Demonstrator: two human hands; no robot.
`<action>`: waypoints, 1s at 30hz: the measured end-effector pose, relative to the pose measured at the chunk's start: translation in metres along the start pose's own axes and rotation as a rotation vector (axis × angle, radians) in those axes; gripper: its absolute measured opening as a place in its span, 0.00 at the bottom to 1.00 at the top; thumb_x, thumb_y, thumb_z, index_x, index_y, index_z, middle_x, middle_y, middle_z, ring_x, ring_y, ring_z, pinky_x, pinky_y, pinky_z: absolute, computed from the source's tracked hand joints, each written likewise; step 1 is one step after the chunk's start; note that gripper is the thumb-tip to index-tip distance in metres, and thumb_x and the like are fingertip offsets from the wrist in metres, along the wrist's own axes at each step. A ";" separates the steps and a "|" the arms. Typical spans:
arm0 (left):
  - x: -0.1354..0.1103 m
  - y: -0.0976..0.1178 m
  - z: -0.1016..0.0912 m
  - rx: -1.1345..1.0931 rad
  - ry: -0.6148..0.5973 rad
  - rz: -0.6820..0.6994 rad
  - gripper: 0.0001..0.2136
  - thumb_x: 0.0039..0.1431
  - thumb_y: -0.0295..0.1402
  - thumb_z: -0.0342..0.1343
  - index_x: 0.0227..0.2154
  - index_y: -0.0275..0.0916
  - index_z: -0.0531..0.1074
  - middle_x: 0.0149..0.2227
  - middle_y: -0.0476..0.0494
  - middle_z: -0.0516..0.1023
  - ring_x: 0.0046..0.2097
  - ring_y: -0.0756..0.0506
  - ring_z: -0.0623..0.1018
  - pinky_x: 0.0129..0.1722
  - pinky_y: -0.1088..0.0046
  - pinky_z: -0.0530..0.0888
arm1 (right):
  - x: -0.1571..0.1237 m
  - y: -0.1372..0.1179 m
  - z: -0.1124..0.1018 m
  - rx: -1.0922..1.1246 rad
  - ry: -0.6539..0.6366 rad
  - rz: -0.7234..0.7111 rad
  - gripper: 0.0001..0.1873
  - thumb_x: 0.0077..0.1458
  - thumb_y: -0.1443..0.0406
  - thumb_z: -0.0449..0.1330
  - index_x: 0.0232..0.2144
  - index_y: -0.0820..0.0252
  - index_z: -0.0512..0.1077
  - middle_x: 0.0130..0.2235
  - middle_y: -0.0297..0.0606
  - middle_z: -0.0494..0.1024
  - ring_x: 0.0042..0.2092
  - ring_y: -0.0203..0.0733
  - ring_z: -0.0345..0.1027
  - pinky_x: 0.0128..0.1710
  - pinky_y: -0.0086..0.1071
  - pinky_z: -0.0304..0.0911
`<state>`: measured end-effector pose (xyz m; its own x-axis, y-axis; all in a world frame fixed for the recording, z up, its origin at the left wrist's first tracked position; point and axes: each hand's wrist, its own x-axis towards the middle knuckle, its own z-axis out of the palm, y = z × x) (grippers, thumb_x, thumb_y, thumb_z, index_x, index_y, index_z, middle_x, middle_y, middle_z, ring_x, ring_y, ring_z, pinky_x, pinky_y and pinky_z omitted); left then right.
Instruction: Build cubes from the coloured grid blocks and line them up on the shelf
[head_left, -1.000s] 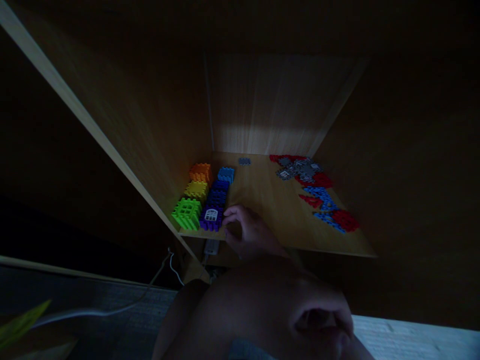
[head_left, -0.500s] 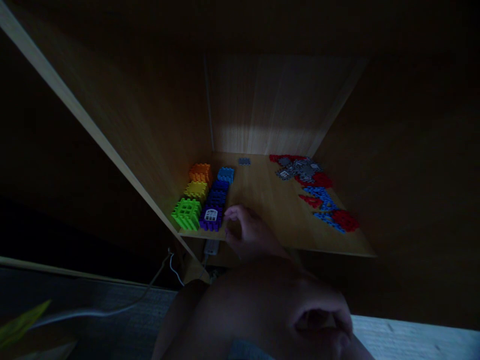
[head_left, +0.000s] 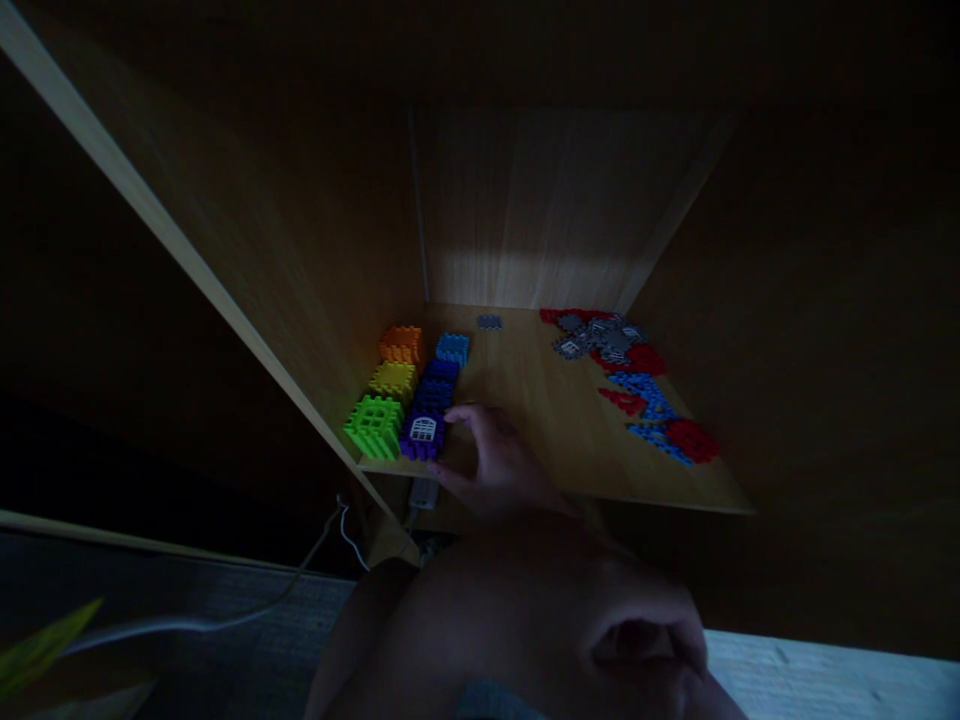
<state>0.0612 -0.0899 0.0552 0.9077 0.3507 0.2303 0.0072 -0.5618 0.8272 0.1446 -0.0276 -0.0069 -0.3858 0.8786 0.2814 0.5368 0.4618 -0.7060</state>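
Note:
My right hand [head_left: 495, 460] reaches into the shelf with thumb and fingers spread. Its fingertips are at the right side of a purple cube [head_left: 415, 447] of notched plates with a white arched window; whether they touch it I cannot tell. Left of that cube stands a light green cube [head_left: 373, 428]. Behind these are a yellow cube [head_left: 393, 380], an orange cube [head_left: 402, 344], dark blue cubes [head_left: 439, 384] and a lighter blue cube [head_left: 453, 349]. Low at the right, my left hand [head_left: 652, 640] is curled near my knee, its dark hollow showing nothing held.
Loose grey plates [head_left: 616, 340], red pieces [head_left: 691, 440] and blue pieces [head_left: 646, 390] lie along the shelf's right side. One grey plate [head_left: 490, 323] lies at the back. Below the shelf edge [head_left: 637, 500] are a power strip [head_left: 424, 494] and a cable [head_left: 300, 575].
My right hand has opened from a near pinch and shifted slightly left, its thumb and fingers now at the purple cube. My left hand stays where it was.

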 end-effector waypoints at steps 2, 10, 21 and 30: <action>-0.002 -0.001 -0.001 0.011 -0.005 0.000 0.07 0.73 0.35 0.59 0.48 0.45 0.80 0.45 0.45 0.84 0.44 0.45 0.83 0.47 0.66 0.82 | 0.001 0.000 0.001 0.000 0.000 0.005 0.28 0.60 0.59 0.71 0.59 0.49 0.66 0.59 0.44 0.77 0.64 0.55 0.71 0.64 0.53 0.68; -0.013 -0.023 -0.028 0.022 0.054 0.002 0.13 0.69 0.27 0.59 0.49 0.52 0.82 0.41 0.48 0.85 0.44 0.45 0.84 0.41 0.73 0.81 | 0.002 -0.001 0.004 0.009 0.035 0.018 0.28 0.59 0.60 0.72 0.58 0.49 0.67 0.59 0.44 0.77 0.63 0.54 0.71 0.64 0.52 0.67; -0.007 -0.018 -0.015 0.001 0.074 0.008 0.15 0.66 0.25 0.57 0.47 0.51 0.83 0.37 0.50 0.85 0.41 0.46 0.84 0.38 0.75 0.77 | 0.003 0.000 0.006 0.010 0.030 0.024 0.28 0.60 0.60 0.71 0.59 0.50 0.67 0.58 0.44 0.78 0.62 0.53 0.72 0.64 0.51 0.68; 0.001 0.006 0.002 -0.002 0.046 0.004 0.08 0.65 0.23 0.59 0.42 0.40 0.79 0.39 0.46 0.86 0.40 0.48 0.84 0.44 0.75 0.77 | -0.001 -0.002 -0.004 0.018 0.025 0.022 0.29 0.61 0.57 0.71 0.60 0.51 0.67 0.60 0.45 0.77 0.64 0.53 0.71 0.65 0.50 0.68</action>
<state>0.0633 -0.0944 0.0593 0.8876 0.3825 0.2566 0.0031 -0.5621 0.8271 0.1470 -0.0289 -0.0030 -0.3550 0.8913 0.2822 0.5308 0.4407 -0.7239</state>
